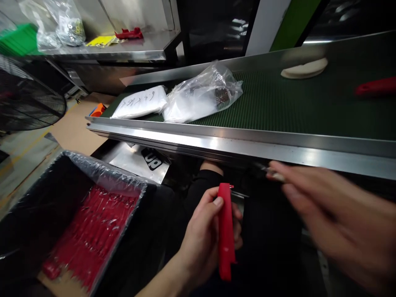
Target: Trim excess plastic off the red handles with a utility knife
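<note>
My left hand [202,233] grips a long red plastic part [225,233] upright, low in the middle of the view, below the conveyor's metal edge. My right hand [328,210] is blurred with motion at the right; its fingertips pinch a small metallic piece [274,174] just under the conveyor rail. To the left stands a black bin [37,206] lined with clear plastic, with several red parts [89,235] stacked inside.
A green conveyor belt [293,103] with a steel rail [216,142] crosses the view. On it lie two clear plastic bags [198,93], a white curved piece [305,68] and another red part [375,86]. A black fan [27,95] and a steel table [123,47] stand at the left.
</note>
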`<state>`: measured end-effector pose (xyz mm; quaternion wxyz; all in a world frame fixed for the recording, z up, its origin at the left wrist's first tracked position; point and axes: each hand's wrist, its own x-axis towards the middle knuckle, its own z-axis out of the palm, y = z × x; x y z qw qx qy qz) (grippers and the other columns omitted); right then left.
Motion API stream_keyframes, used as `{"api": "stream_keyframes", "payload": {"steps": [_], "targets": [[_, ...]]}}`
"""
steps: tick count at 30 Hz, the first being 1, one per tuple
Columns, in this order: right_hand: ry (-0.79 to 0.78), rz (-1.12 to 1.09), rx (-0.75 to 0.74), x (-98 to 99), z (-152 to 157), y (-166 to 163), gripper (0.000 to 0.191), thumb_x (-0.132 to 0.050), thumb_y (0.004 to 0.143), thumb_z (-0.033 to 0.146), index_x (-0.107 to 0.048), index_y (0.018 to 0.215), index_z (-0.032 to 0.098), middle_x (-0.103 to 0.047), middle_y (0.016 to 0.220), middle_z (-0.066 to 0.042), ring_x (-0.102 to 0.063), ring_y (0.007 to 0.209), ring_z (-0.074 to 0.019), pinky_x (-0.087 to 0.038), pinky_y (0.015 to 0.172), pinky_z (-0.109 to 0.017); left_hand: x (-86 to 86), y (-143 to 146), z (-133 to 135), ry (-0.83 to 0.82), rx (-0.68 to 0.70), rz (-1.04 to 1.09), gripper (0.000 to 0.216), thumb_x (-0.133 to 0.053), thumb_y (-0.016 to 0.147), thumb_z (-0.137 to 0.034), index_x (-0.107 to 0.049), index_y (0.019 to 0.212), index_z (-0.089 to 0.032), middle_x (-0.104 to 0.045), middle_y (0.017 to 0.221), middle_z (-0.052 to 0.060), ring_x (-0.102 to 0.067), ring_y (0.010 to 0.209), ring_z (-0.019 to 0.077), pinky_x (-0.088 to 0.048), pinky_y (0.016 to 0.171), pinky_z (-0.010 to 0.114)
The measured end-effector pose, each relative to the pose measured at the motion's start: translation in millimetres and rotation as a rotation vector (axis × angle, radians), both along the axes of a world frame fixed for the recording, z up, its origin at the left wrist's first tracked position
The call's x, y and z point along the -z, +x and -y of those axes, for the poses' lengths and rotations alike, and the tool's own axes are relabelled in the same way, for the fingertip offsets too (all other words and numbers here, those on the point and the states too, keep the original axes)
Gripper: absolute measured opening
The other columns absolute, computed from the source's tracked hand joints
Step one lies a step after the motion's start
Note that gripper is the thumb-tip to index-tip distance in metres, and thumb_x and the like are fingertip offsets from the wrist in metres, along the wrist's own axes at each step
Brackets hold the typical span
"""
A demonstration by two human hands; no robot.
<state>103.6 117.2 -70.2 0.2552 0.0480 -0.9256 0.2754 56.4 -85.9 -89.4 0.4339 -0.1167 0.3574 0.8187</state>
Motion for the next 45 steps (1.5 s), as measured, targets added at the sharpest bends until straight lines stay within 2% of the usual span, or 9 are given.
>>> {"api": "stream_keyframes", "payload": {"steps": [2,5,9,12,19,29,45], "targets": [[-0.046,0.048,-0.062,6.9,21,7,0.044,-0.054,0.092,0.009,-0.054,0.136,0.018,-0.064,0.109,-0.006,-0.060,0.097,-0.0162,-0.049,0.084,-0.030,-2.2,3,-2,-0.056,0.022,-0.014,0.017,-0.048,0.093,-0.036,-0.052,0.103,-0.022,-0.056,0.077,-0.001,-0.046,0.050,0.0064,-0.035,0.046,0.017],[-0.108,0.071,-0.089,9.7,32,12,0.046,-0.054,0.091,0.004,-0.054,0.135,0.016,-0.062,0.107,-0.007,-0.059,0.096,-0.0144,-0.049,0.080,-0.028,-6.8,8,-3,-0.098,0.035,-0.027,0.021,-0.049,0.092,-0.038,-0.052,0.108,-0.024,-0.057,0.078,-0.001,-0.047,0.051,0.0068,-0.035,0.046,0.017],[-0.127,0.078,-0.104,5.7,31,17,0.036,-0.052,0.090,0.000,-0.059,0.122,0.013,-0.059,0.113,-0.006,-0.058,0.102,-0.0118,-0.049,0.087,-0.023,-11.6,13,-3,-0.134,0.029,-0.049,0.023,-0.047,0.093,-0.038,-0.052,0.110,-0.023,-0.060,0.080,0.000,-0.048,0.053,0.0072,-0.037,0.047,0.017],[-0.118,0.065,-0.107,5.5,32,20,0.036,-0.051,0.090,-0.002,-0.060,0.122,0.012,-0.059,0.116,-0.007,-0.057,0.107,-0.0124,-0.048,0.093,-0.024,-13.0,15,-4,-0.155,0.031,-0.064,0.023,-0.047,0.093,-0.038,-0.052,0.108,-0.022,-0.060,0.080,0.001,-0.047,0.052,0.0069,-0.037,0.046,0.017],[-0.066,0.094,-0.075,12.4,34,24,0.049,-0.053,0.090,0.001,-0.055,0.135,0.020,-0.058,0.119,-0.005,-0.057,0.106,-0.0134,-0.048,0.091,-0.028,-16.2,16,-5,-0.189,0.017,-0.069,0.024,-0.047,0.093,-0.038,-0.053,0.109,-0.021,-0.061,0.079,0.001,-0.049,0.056,0.0085,-0.040,0.046,0.017],[-0.033,0.075,-0.078,13.5,33,26,0.046,-0.054,0.088,0.000,-0.059,0.130,0.018,-0.060,0.122,-0.007,-0.057,0.108,-0.0194,-0.047,0.092,-0.038,-17.4,16,-4,-0.201,0.025,-0.088,0.024,-0.048,0.092,-0.038,-0.054,0.108,-0.021,-0.061,0.079,0.001,-0.051,0.057,0.0082,-0.043,0.048,0.016],[-0.012,0.073,-0.072,13.0,36,27,0.045,-0.056,0.086,-0.002,-0.060,0.127,0.017,-0.061,0.120,-0.007,-0.057,0.106,-0.0200,-0.047,0.090,-0.038,-15.3,19,-4,-0.219,0.040,-0.096,0.024,-0.047,0.092,-0.038,-0.056,0.106,-0.020,-0.061,0.079,0.002,-0.050,0.057,0.0088,-0.042,0.047,0.017]]}}
